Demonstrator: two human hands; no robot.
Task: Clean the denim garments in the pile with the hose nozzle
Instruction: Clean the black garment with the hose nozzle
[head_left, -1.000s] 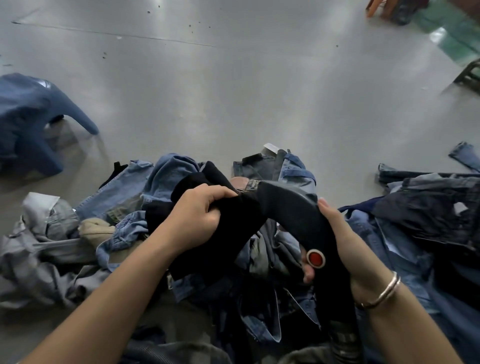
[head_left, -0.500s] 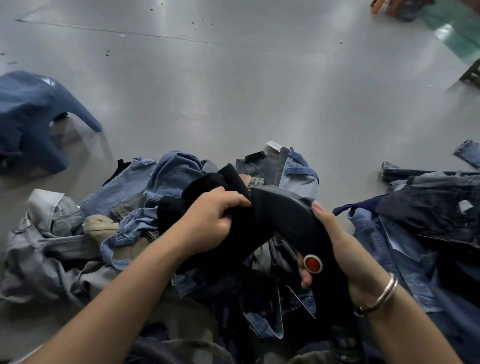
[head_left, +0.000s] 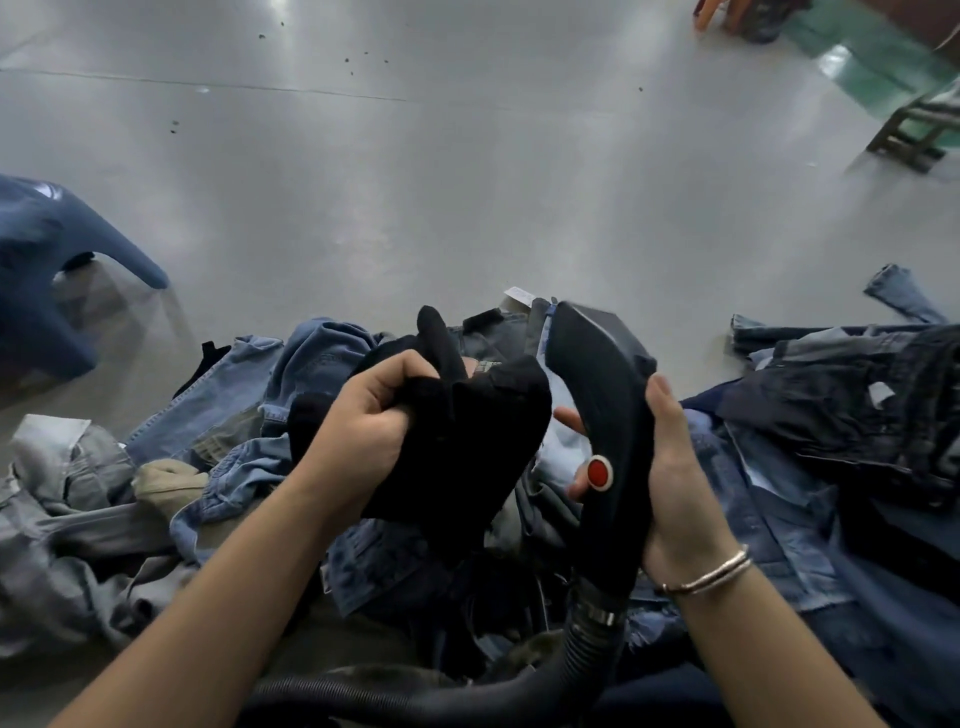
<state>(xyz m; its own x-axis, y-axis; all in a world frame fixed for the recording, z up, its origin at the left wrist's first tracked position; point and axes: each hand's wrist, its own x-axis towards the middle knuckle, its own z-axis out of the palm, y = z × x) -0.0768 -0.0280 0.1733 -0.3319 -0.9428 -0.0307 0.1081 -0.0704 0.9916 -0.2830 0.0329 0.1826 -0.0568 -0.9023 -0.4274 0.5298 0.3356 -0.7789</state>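
Hose nozzle (head_left: 605, 415): black plastic, long tapered body w/ flat squared tip, round red button in white ring on its near side. Held tilted, tip up and away, just right of black garment. Lower end joins metal collar, then black ribbed hose (head_left: 415, 699) curving left along the bottom, nearer than the pile.

Black garment (head_left: 457, 431): dark fabric, bunched and crumpled, lifted above the pile, one corner poking up, just left of nozzle, close to its body.

Denim pile (head_left: 769, 499): jeans etc., light blue to dark indigo, some grey, heaped loose on the floor under and both sides of nozzle; darkest pieces right of it.
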